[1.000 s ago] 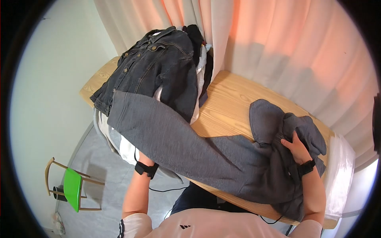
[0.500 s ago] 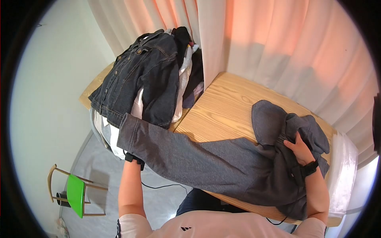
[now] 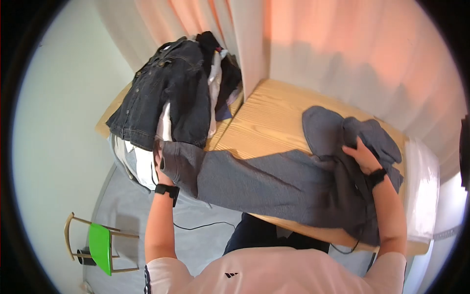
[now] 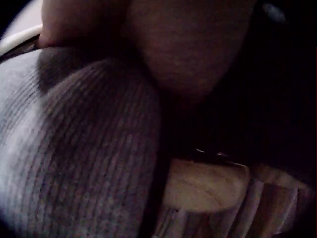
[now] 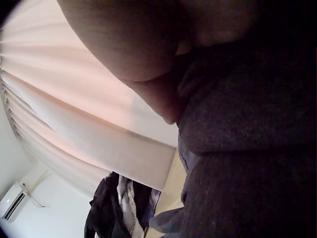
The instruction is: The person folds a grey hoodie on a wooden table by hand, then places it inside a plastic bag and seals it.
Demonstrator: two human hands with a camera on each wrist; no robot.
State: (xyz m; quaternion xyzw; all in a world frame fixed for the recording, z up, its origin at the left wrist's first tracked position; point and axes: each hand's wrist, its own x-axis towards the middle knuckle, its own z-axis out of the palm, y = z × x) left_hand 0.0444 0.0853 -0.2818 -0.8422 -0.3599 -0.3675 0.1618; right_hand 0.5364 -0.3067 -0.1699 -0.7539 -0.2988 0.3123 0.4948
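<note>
A dark grey garment (image 3: 254,183) stretches across the wooden table (image 3: 264,117), its left part a long sleeve or leg. At the cuffed end, the left hand (image 3: 159,164) grips the cloth, its fingers partly hidden by it. In the left wrist view, ribbed grey fabric (image 4: 89,148) lies against the hand (image 4: 188,44). On the bunched right part, the right hand (image 3: 363,156) holds folds of the cloth, thumb pointing left. The right wrist view has the thumb (image 5: 158,99) pressed on the dark fabric (image 5: 247,124).
A black denim jacket (image 3: 147,93) lies on a pile of clothes at the table's left end. Clear plastic wrap (image 3: 422,191) is at the right end. Behind hangs a pale curtain (image 3: 328,54); a green chair (image 3: 100,248) stands on the floor at lower left.
The left hand has come out from beneath the garment to its cuffed end, which has swung lower and straightened. The right hand stays on the bunched part. The head view has shifted slightly.
</note>
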